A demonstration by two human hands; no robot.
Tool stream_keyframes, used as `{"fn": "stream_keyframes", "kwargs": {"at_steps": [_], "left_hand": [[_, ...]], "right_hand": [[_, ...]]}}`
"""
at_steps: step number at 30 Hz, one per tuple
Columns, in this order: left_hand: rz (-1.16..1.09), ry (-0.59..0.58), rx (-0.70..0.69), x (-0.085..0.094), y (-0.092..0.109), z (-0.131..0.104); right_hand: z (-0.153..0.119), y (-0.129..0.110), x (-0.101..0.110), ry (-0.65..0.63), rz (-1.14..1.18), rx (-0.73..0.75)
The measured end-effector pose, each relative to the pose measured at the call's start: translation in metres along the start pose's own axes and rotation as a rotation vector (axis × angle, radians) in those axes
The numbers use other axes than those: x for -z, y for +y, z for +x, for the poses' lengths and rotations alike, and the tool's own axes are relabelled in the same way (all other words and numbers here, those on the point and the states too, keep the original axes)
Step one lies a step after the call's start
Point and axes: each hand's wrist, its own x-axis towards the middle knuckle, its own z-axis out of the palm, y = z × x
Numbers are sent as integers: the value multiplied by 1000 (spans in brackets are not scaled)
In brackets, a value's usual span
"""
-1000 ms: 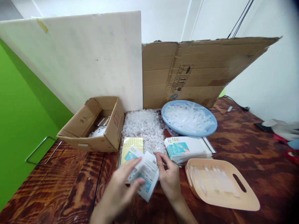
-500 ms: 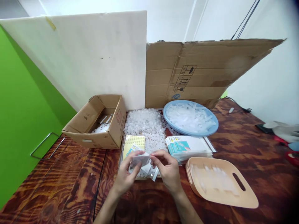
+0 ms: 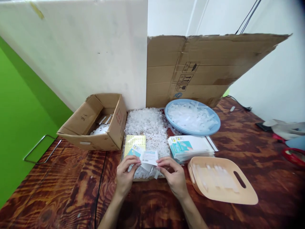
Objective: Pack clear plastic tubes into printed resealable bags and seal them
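A small white printed card (image 3: 149,156) is stretched between both hands, low in the centre of the view. My left hand (image 3: 127,173) pinches its left end, and my right hand (image 3: 172,174) pinches its right end. Beneath and around the card lie a teal and white card (image 3: 133,151), a yellow sticker sheet (image 3: 139,141) with rows of small marks, and a clear plastic piece near my right fingertips. These rest on a shallow bed of small translucent pieces (image 3: 146,122).
An open cardboard box (image 3: 114,138) with white packets stands left. To the right are a blue basin (image 3: 216,125) of translucent strips, a stack of teal and white packs (image 3: 190,147), and a peach tray (image 3: 246,194) holding clear strips. Cardboard stands behind.
The piece between my hands is now spread flat with its printed face showing. My hands have moved slightly apart, and the camera view has shifted a little.
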Motion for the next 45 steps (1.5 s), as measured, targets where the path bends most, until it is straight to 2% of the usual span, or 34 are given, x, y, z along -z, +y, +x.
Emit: {"fn": "stream_keyframes", "kwargs": {"at_steps": [5,11,13,18,21,23,27,34,38,40,43,45], "left_hand": [[-36,-114,83,7,0,-33],[41,-123,168,15,-4,-79],[54,-146,158,18,-6,-87],[56,-216,87,27,-9,-94],[49,-286,74,32,-9,-97],[66,-277,146,32,-8,-101],[46,-223,422,23,0,-106],[-288,-145,833,1,11,-111],[-320,-101,880,-1,10,-113],[-303,-108,880,0,9,-113],[-269,-130,873,0,9,-113],[-249,-136,870,0,9,-114]], "right_hand": [[-28,17,10,34,15,-127],[-61,23,14,-33,427,-573],[-65,23,11,-59,469,-643],[-65,32,-2,-181,459,-677],[-66,40,-3,-192,421,-644],[-68,43,-1,-175,392,-610],[-72,47,2,-158,367,-588],[-77,47,12,-190,372,-605],[-83,40,29,-216,388,-626],[-88,38,31,-256,401,-651],[-96,38,20,-279,421,-694],[-99,41,9,-196,395,-699]]}}
